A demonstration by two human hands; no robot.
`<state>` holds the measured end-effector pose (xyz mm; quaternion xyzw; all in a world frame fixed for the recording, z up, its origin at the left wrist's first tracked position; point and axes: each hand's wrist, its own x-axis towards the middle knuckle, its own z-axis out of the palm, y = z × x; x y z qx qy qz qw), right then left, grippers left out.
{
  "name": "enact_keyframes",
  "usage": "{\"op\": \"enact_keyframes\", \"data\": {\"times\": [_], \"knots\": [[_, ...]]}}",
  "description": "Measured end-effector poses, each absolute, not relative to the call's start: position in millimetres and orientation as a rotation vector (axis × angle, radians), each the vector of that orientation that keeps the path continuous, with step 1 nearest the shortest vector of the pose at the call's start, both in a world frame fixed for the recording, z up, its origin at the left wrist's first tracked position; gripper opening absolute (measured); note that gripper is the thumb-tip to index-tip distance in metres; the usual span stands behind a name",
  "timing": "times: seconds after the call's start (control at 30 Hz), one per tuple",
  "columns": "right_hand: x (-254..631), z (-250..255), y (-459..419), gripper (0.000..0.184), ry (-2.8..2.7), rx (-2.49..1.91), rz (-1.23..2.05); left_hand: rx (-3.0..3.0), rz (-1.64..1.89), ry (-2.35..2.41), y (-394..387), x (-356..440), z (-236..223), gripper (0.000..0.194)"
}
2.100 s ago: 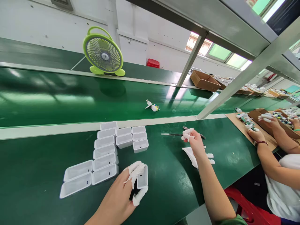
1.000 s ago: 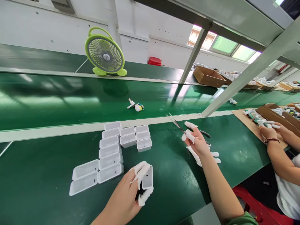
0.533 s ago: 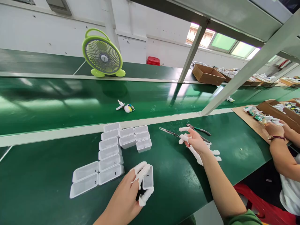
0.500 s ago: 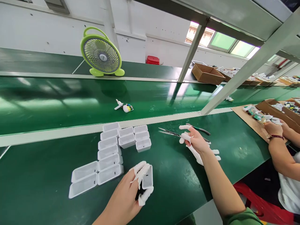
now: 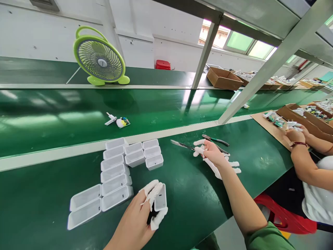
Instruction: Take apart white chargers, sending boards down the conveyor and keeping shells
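My left hand (image 5: pixel 137 215), with white coverings on its fingers, grips a small white open-topped plastic box (image 5: pixel 160 198) between thumb and fingers, low over the green table. A small dark slot shows inside the box. My right hand (image 5: pixel 212 152), its fingertips covered in white too, is closed around slim scissors (image 5: pixel 182 144). Their blades point left and lie together; the handles are hidden by the hand. Beneath and behind this hand lie a white glove (image 5: pixel 214 168) and pliers (image 5: pixel 215 139) with dark green handles. Left of centre stand several white boxes (image 5: pixel 117 185) in rows, openings up.
A small circuit board with white parts (image 5: pixel 121 121) lies on the green belt (image 5: pixel 156 111) beyond the table. A green fan (image 5: pixel 100 59) stands behind it. Slanted metal posts (image 5: pixel 249 86) rise at right. A co-worker's hands (image 5: pixel 296 133) handle parts near cardboard boxes (image 5: pixel 299 116).
The view has turned slightly right, so most things sit further left. The scissors' blades, apart before, are now together. My left hand keeps its hold on the box.
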<state>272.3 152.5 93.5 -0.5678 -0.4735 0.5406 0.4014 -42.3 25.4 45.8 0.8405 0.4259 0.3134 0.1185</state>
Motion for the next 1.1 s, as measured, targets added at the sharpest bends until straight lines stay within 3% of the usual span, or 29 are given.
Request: {"op": "enact_keyframes", "data": {"times": [0.2,0.37,0.57,0.7,1.1], "knots": [[276,92,157,0.045,-1.169,-1.414,1.311,2.492,0.896,1.258,26,-41,49,0.047],[270,94,153,0.032,-1.24,-1.513,1.397,2.515,0.909,1.246,26,-41,48,0.046],[267,98,149,0.038,-1.244,-1.453,1.536,2.518,0.899,1.253,26,-41,49,0.045],[272,98,150,0.049,-1.135,-1.33,1.441,2.514,0.882,1.261,26,-41,51,0.046],[262,94,150,0.043,-1.182,-1.389,1.561,2.566,0.84,1.257,26,-41,52,0.041]]}}
